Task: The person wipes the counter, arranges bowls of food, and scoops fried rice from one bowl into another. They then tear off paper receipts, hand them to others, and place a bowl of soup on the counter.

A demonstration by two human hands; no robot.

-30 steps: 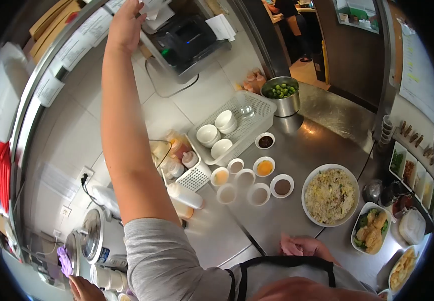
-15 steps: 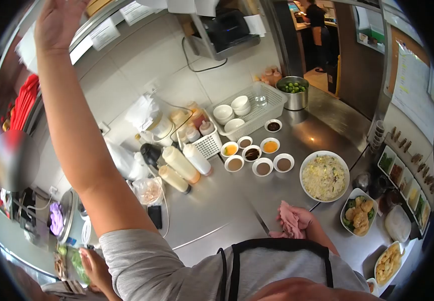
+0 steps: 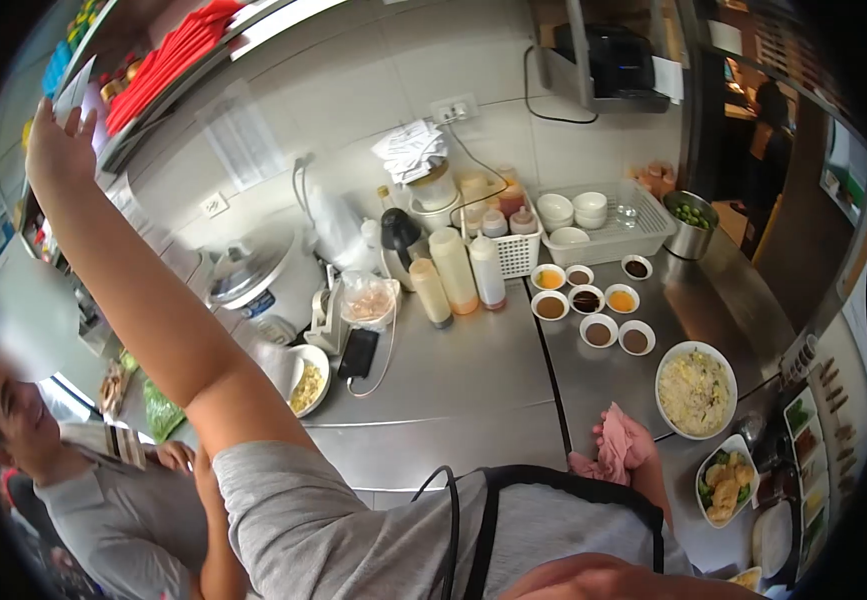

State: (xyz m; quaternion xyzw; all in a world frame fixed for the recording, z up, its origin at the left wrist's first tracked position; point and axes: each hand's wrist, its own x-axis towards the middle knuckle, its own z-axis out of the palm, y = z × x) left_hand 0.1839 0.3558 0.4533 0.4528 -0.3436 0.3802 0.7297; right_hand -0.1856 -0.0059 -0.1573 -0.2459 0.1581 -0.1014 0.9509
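My left hand (image 3: pixel 61 150) is raised high at the upper left, near the shelf with red folded cloths (image 3: pixel 168 62). A pale sheet or card (image 3: pixel 75 88) shows at its fingers; whether they hold it is unclear. Low at the right, my right hand (image 3: pixel 633 440) is closed round a crumpled pink cloth (image 3: pixel 610 455) above the counter's front edge. Beyond that hand stands a large white bowl of rice (image 3: pixel 695 390). A bowl of fried pieces and greens (image 3: pixel 726 483) lies to its right.
Several sauce cups (image 3: pixel 598 330), squeeze bottles (image 3: pixel 450 270), a white basket (image 3: pixel 513 255) and a tray of bowls (image 3: pixel 608 240) stand along the back. A phone (image 3: pixel 358 355) lies on the counter (image 3: pixel 433 385). A co-worker (image 3: pixel 123 510) stands at the lower left.
The view has turned left, bringing the co-worker and a white bowl at the left into sight. My left hand has moved left along the shelf. My right hand still holds the pink cloth.
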